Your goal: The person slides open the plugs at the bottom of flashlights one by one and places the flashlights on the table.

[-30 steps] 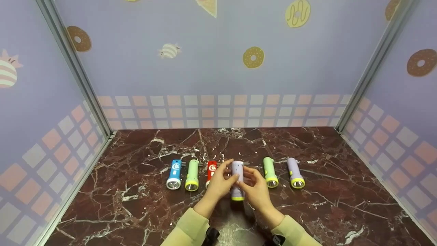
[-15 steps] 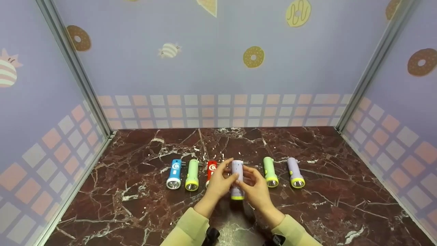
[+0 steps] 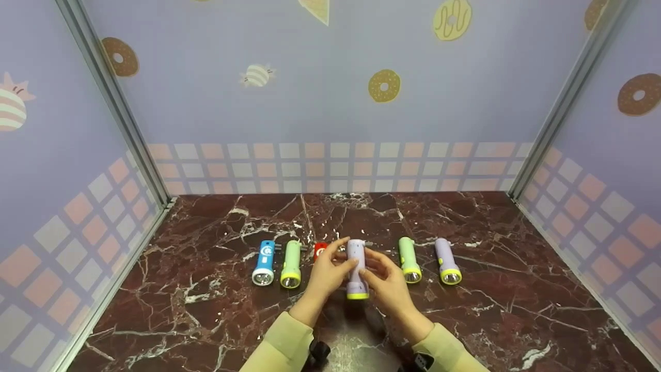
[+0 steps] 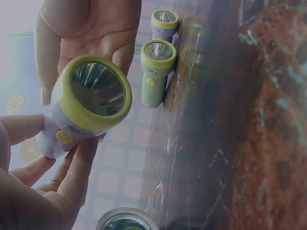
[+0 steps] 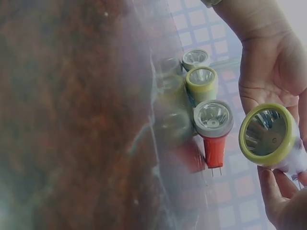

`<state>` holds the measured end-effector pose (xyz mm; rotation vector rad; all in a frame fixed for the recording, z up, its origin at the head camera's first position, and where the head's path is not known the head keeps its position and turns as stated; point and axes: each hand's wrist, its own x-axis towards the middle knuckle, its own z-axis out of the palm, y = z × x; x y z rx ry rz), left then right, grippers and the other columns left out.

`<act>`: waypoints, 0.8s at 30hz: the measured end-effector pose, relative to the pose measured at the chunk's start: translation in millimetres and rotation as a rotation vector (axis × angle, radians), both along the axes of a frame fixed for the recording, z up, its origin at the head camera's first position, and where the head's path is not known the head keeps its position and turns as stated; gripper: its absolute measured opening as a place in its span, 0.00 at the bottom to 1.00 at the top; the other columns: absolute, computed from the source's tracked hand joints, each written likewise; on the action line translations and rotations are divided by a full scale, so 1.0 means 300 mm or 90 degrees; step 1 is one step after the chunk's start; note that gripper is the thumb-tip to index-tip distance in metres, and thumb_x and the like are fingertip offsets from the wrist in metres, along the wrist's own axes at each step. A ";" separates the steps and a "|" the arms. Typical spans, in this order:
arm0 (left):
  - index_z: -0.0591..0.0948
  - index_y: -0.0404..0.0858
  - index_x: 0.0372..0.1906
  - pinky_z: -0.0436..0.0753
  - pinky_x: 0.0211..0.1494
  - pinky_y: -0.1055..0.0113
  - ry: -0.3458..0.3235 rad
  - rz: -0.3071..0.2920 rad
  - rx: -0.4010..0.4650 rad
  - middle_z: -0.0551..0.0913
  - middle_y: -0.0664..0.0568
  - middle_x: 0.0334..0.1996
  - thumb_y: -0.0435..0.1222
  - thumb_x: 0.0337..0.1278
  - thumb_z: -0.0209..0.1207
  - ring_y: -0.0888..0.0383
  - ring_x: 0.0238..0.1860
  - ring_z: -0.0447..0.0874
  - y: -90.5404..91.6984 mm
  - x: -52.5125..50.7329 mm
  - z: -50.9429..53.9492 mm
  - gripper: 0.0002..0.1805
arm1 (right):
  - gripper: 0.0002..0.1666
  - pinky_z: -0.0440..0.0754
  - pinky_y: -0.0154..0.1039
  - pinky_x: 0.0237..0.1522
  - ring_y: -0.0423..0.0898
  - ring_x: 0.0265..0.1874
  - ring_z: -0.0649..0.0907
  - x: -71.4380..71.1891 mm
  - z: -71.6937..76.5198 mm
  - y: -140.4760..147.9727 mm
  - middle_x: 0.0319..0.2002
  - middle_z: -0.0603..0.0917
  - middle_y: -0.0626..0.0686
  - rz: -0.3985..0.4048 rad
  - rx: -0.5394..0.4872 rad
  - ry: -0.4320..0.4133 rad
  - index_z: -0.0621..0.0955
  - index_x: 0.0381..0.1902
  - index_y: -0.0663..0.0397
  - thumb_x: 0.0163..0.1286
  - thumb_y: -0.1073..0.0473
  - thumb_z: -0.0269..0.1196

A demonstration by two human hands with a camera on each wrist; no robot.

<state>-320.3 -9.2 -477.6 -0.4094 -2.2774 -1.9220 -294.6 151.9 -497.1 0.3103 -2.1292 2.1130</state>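
A lilac flashlight (image 3: 356, 263) with a yellow-green rim is held up off the table between both hands. My left hand (image 3: 325, 273) grips its left side with thumb and fingers. On the other side my right hand (image 3: 390, 283) pinches the barrel, thumb on the near face. In the left wrist view the reflector of this flashlight (image 4: 98, 88) faces the camera, and a yellow switch (image 4: 64, 137) shows on its body. Behind the left hand lies a red flashlight (image 3: 320, 249), mostly hidden in the head view; its grey-rimmed head (image 5: 213, 117) appears in the right wrist view.
On the dark red marbled table (image 3: 206, 320) a blue flashlight (image 3: 265, 263) and a green flashlight (image 3: 292, 264) lie to the left. Another green flashlight (image 3: 409, 261) and a lilac one (image 3: 447, 262) lie to the right. Patterned walls (image 3: 330, 113) enclose the back and sides.
Both hands have shifted slightly left and up in the head view with the lilac flashlight, which now tilts a little. The red flashlight is more covered by the left hand.
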 end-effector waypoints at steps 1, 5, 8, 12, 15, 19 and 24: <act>0.76 0.30 0.66 0.87 0.38 0.64 -0.001 0.002 0.002 0.86 0.31 0.41 0.29 0.56 0.67 0.50 0.35 0.88 -0.002 -0.001 0.000 0.31 | 0.30 0.85 0.35 0.51 0.57 0.54 0.86 0.000 0.000 0.000 0.58 0.81 0.73 0.002 0.001 0.000 0.72 0.68 0.70 0.69 0.70 0.62; 0.76 0.29 0.66 0.84 0.38 0.67 -0.010 0.011 0.012 0.87 0.32 0.40 0.28 0.55 0.67 0.55 0.33 0.86 -0.010 -0.006 0.001 0.31 | 0.30 0.87 0.38 0.52 0.58 0.56 0.85 0.004 0.003 -0.002 0.60 0.81 0.73 0.013 0.015 -0.003 0.72 0.68 0.71 0.70 0.69 0.62; 0.76 0.29 0.66 0.82 0.36 0.70 -0.023 0.019 0.029 0.87 0.33 0.39 0.28 0.55 0.67 0.59 0.32 0.83 -0.015 -0.007 0.006 0.31 | 0.30 0.87 0.38 0.52 0.59 0.56 0.85 0.007 0.006 -0.004 0.61 0.79 0.74 0.026 0.018 -0.010 0.72 0.69 0.71 0.70 0.68 0.62; 0.76 0.29 0.67 0.81 0.34 0.71 -0.041 0.028 0.048 0.86 0.33 0.40 0.28 0.56 0.67 0.61 0.31 0.81 -0.018 -0.005 0.012 0.31 | 0.31 0.85 0.36 0.50 0.57 0.55 0.86 0.010 0.007 -0.004 0.62 0.78 0.74 0.047 0.017 -0.018 0.71 0.69 0.71 0.70 0.68 0.62; 0.76 0.30 0.68 0.82 0.34 0.68 -0.049 0.033 0.049 0.86 0.33 0.41 0.29 0.57 0.67 0.61 0.33 0.80 -0.019 -0.004 0.014 0.31 | 0.32 0.85 0.35 0.48 0.56 0.53 0.86 0.010 0.006 -0.003 0.61 0.78 0.75 0.055 0.019 -0.019 0.70 0.70 0.71 0.69 0.69 0.62; 0.76 0.30 0.68 0.83 0.35 0.67 -0.053 0.038 0.045 0.86 0.34 0.41 0.29 0.57 0.67 0.60 0.35 0.80 -0.018 -0.008 0.012 0.31 | 0.32 0.85 0.34 0.48 0.57 0.53 0.86 0.011 0.010 -0.002 0.60 0.79 0.75 0.055 0.018 -0.018 0.71 0.69 0.72 0.68 0.70 0.62; 0.76 0.30 0.68 0.80 0.34 0.71 -0.063 0.042 0.036 0.86 0.34 0.40 0.30 0.57 0.67 0.61 0.34 0.80 -0.014 -0.014 0.007 0.31 | 0.33 0.85 0.35 0.45 0.55 0.51 0.87 0.013 0.015 -0.002 0.59 0.79 0.76 0.055 0.005 -0.033 0.70 0.69 0.73 0.67 0.71 0.63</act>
